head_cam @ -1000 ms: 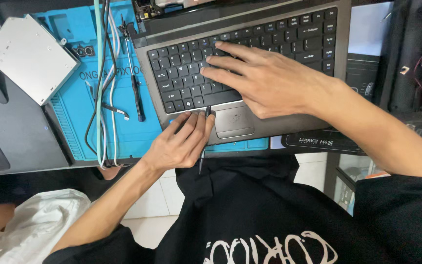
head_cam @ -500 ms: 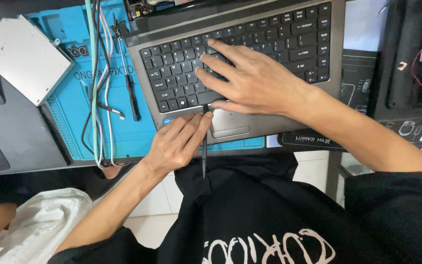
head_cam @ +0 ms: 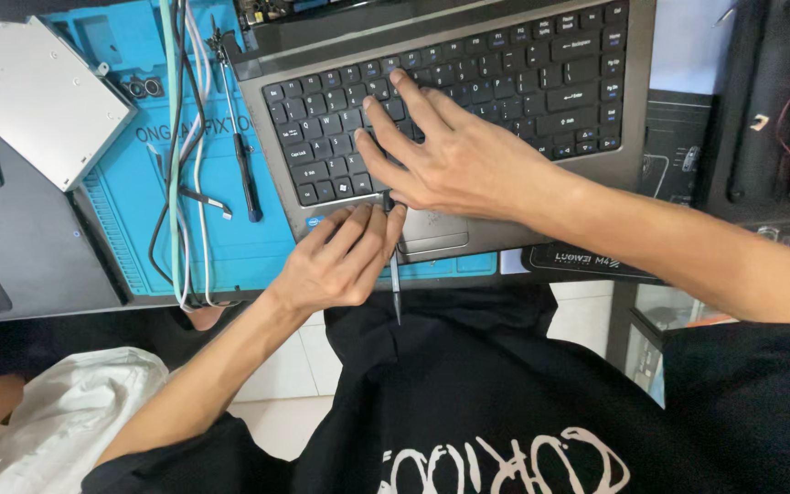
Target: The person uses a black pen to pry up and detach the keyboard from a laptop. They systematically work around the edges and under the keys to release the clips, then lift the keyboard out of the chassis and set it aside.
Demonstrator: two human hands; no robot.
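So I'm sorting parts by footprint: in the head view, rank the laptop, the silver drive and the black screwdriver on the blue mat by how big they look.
1. laptop, largest though partly covered by the hands.
2. silver drive.
3. black screwdriver, thinnest.

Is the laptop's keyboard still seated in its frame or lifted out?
Seated: the keyboard lies flat in the laptop, while a thin tool pries at its lower edge.

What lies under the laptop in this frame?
The laptop rests partly on a blue repair mat; the mat shows left and along the front edge. Whatever else sits beneath is covered.
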